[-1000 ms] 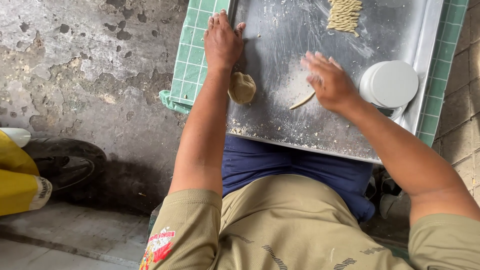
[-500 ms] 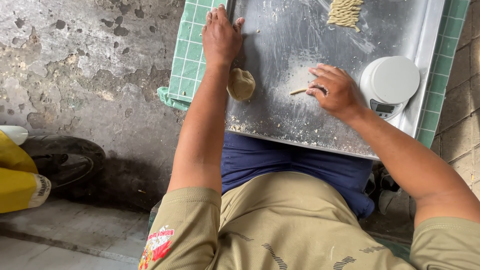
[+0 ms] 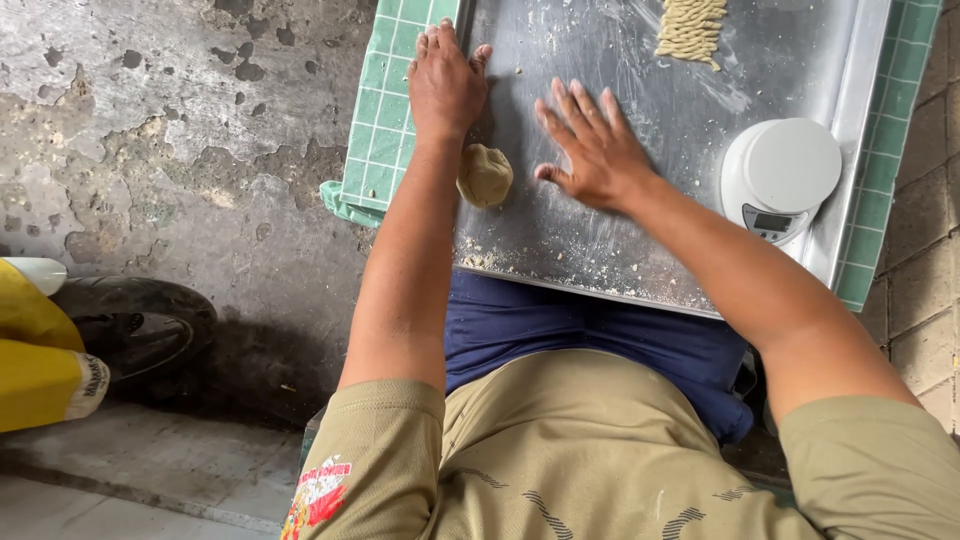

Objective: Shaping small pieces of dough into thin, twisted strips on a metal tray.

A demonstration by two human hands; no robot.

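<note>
With the left hand (image 3: 445, 85) flat and empty at the floured steel tray's (image 3: 640, 250) edge and the right hand (image 3: 590, 150) spread open, palm down, the tan dough ball (image 3: 485, 175) at its nine o'clock risked sticking or smearing under uneven pressure.

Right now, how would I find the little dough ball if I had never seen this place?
Start at the big shiny metal tray dusted with flour, lying on the green checked cloth. Look near its left edge, just below the left hand and beside the flat right hand. The small round tan dough lump sits there, smooth and plump, unlike the twisted dough strips at the top.
</note>
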